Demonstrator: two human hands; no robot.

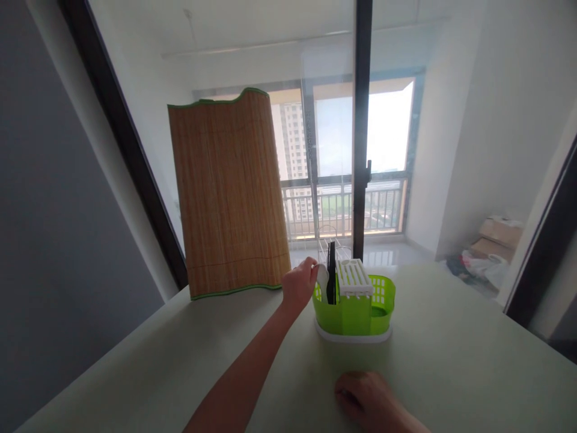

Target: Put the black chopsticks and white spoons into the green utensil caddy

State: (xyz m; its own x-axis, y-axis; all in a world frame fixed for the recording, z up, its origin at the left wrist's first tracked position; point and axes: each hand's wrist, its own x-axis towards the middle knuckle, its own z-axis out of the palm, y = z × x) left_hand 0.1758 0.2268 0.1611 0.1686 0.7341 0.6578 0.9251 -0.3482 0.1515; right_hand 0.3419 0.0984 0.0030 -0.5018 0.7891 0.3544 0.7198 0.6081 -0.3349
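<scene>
A bright green plastic cutlery caddy (pixel 356 316) with a white base stands on the table in front of me. My left hand (pixel 301 281) reaches to its left end, fingers closed on a white spoon (pixel 323 278) whose lower part is inside the left compartment. Right beside the spoon, a black utensil (pixel 332 270) stands upright in the same compartment. A white slotted rack (pixel 355 278) covers the caddy's middle. Nearer to me, my right hand (pixel 366 397) rests on the table with its fingers curled in, and I see nothing in it.
A bamboo mat (pixel 229 198) with green edging stands upright on the table at the left. A wire rack (pixel 327 243) shows behind the caddy. The pale table (pixel 451 349) reaches a glass door with a dark frame (pixel 362 132). Boxes (pixel 496 237) and bags lie beyond, at right.
</scene>
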